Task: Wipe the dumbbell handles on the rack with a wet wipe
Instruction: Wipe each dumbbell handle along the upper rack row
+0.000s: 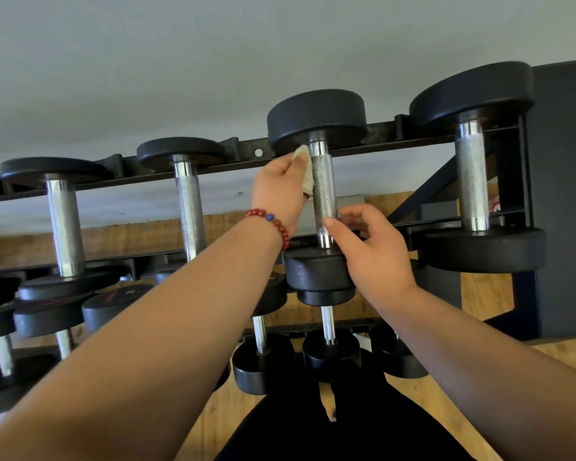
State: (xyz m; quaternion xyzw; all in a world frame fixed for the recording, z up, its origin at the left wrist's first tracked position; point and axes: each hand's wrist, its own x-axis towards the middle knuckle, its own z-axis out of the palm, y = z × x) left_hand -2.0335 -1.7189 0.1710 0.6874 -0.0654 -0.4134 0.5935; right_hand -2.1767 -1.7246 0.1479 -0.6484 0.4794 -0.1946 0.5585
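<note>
White wipe [308, 176] pinched, half-hidden, in left hand [278, 189]; right hand [376, 254] at handle [325, 194], grip unclear

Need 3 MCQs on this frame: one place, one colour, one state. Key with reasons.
1. Where is the wet wipe?
A) against the upper part of a dumbbell handle
B) on the floor
C) draped over a rack rail

2. The bracelet has beads that are mostly:
A) green
B) red
C) white

3. The right hand is:
A) hanging idle
B) gripping a weight head
C) at the handle's lower end, thumb on it

Key:
1 A: the left hand presses it beside the knurling.
2 B: red beads, one blue.
3 C: the thumb tip touches the steel.
</note>
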